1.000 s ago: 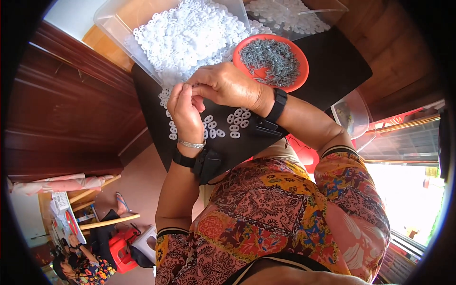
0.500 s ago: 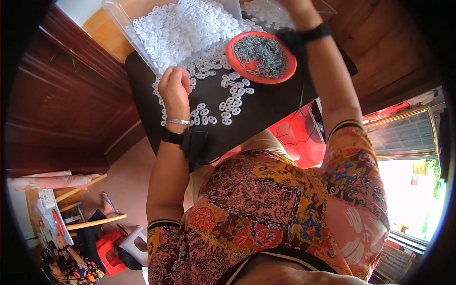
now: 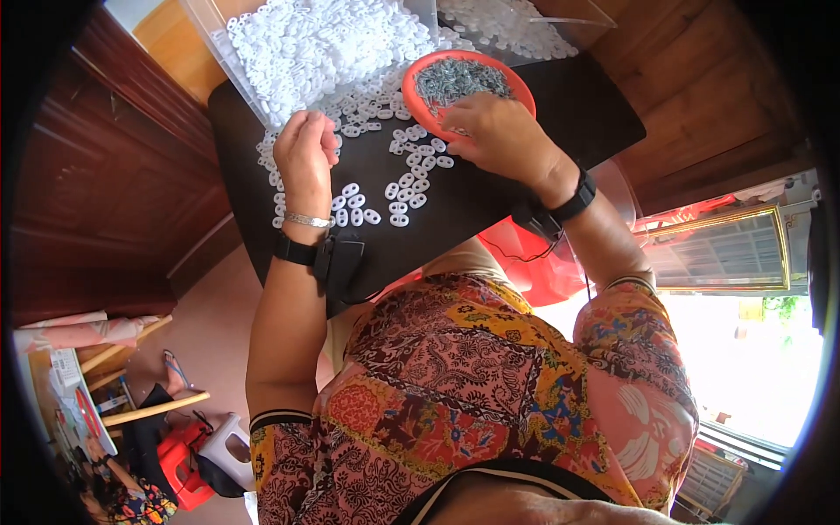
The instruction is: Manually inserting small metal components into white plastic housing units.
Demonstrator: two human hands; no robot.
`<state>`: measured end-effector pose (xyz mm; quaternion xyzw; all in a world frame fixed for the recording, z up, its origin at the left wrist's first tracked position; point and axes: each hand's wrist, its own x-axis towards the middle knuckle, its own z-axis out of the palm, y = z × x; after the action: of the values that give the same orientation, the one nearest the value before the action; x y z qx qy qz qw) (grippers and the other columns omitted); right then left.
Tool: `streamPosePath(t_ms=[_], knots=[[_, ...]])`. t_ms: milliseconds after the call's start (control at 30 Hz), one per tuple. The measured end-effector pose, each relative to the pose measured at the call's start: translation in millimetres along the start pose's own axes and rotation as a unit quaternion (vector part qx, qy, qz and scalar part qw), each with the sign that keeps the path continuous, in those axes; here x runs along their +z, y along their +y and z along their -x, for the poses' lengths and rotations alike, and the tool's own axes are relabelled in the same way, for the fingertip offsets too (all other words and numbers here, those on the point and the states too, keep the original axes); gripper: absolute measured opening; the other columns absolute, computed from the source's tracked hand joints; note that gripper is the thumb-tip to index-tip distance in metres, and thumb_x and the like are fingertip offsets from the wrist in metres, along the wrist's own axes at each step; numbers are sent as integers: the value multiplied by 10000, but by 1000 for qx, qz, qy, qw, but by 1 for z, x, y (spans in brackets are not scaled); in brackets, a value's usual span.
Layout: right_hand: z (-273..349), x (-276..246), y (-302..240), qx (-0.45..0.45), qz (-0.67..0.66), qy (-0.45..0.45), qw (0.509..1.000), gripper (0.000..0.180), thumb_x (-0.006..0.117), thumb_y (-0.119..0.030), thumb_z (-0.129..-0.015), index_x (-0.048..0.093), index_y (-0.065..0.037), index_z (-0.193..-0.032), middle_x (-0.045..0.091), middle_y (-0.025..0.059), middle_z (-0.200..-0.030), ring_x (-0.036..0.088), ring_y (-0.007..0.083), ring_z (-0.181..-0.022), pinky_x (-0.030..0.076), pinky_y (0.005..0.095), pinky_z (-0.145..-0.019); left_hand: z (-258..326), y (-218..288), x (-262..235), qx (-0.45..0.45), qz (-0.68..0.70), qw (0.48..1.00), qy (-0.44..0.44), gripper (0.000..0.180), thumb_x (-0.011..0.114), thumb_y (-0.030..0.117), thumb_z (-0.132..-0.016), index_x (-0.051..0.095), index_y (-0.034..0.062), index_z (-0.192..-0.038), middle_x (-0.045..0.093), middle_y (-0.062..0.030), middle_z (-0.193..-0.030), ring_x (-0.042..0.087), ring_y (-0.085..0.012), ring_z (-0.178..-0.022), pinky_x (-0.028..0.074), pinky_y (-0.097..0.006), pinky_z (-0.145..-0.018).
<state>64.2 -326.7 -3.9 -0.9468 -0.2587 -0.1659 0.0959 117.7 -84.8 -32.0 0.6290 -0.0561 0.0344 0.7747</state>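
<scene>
My left hand (image 3: 304, 162) is closed, fingers curled toward the palm, just above the table beside the white pieces. Whatever lies inside it is hidden. My right hand (image 3: 503, 136) is over the near rim of a round red-orange dish (image 3: 416, 103), its fingertips pinched together at the inner edge. I cannot see what is between them. Small grey metal pins or screws (image 3: 459, 79) fill the dish. Loose white oval plastic pieces with two holes (image 3: 407, 191) lie on the black table between my hands, and another small cluster (image 3: 354, 206) is beside my left wrist.
A clear plastic bin (image 3: 229, 66) heaped with white pieces (image 3: 324, 48) tips toward me at the back left. More white pieces (image 3: 516, 31) lie in a clear container behind the dish. The black tabletop (image 3: 577, 109) ends near my body. Another person (image 3: 140, 499) is at lower left.
My right hand has come back from the far container to the red-orange dish. My left hand stays closed in nearly the same place; the whole view has shifted slightly.
</scene>
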Motion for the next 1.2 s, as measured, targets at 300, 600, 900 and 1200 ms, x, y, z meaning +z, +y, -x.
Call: streamPosePath(t_ms=[300, 600, 900, 1200], knots=[[13, 2, 2, 47, 16, -45, 998, 165, 610, -240, -776, 602, -81, -819, 602, 63, -802, 603, 269, -780, 498, 397, -648, -1, -3, -2, -6, 8, 1000, 3, 217, 519, 167, -864, 555, 24, -704, 493, -7, -584, 438, -68, -490, 330, -197, -423], [22, -9, 0, 76, 10, -23, 997, 141, 622, -226, -799, 624, -87, -824, 604, 56, -789, 600, 250, -765, 483, 364, -622, -5, 0, -4, -6, 12, 1000, 13, 213, 524, 157, -854, 552, 22, -692, 500, -9, -593, 435, -71, -491, 340, -200, -437], [-27, 21, -24, -47, -39, 1, 998, 93, 628, -150, -777, 630, -74, -830, 598, 76, -802, 597, 259, -788, 481, 366, -678, -8, -5, -7, -5, -13, 999, 33, 223, 509, 213, -869, 577, 60, -721, 529, 0, -586, 441, -62, -466, 318, -196, -431], [-62, 60, -27, -89, 94, -57, 990, 114, 584, -172, -791, 636, -86, -845, 605, 81, -837, 595, 257, -844, 489, 366, -730, -9, 0, -8, -3, 15, 1000, 9, 218, 536, 171, -847, 573, 13, -701, 506, -19, -571, 437, -82, -456, 338, -201, -420]])
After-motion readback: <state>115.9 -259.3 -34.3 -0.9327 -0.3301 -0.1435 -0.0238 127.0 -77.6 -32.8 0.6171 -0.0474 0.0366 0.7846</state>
